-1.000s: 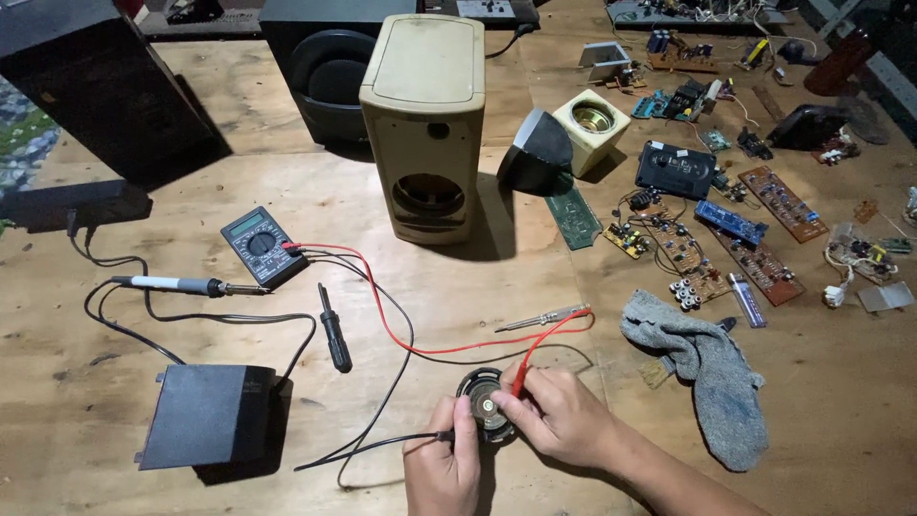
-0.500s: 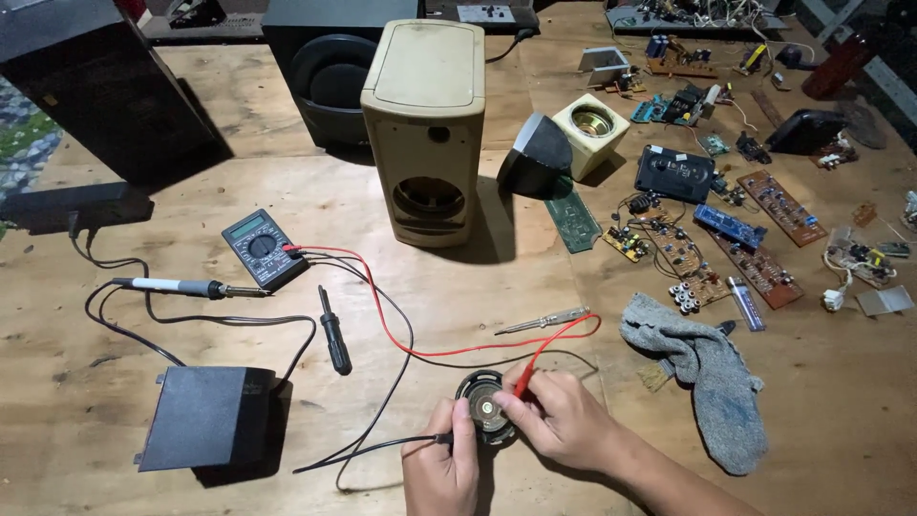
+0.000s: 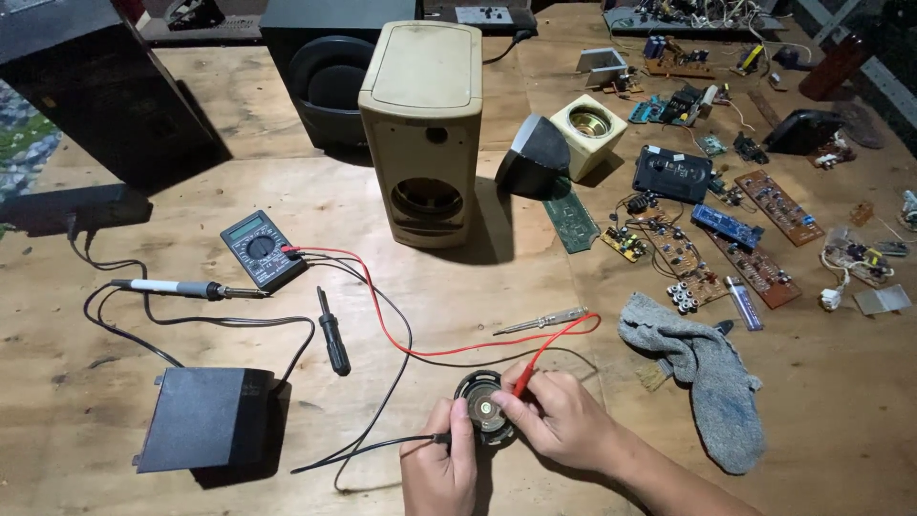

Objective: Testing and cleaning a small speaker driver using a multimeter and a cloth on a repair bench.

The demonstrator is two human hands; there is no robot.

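Wooden tabletop (image 3: 497,315) carries one small round speaker driver (image 3: 480,418) near its front edge, pinched between the left hand (image 3: 441,468) and right hand (image 3: 559,420). One red probe (image 3: 527,377) and one black probe (image 3: 435,440) are pressed to it; bare wood is left open between the multimeter (image 3: 260,248) and grey sock (image 3: 702,368).

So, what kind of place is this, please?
Probably a home electronics repair bench: a multimeter, a soldering iron and loose circuit boards lie on the wooden table, beside an opened speaker cabinet.

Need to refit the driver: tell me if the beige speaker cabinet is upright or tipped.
Upright. The beige speaker cabinet stands on its base on the wooden table, its round driver hole empty.
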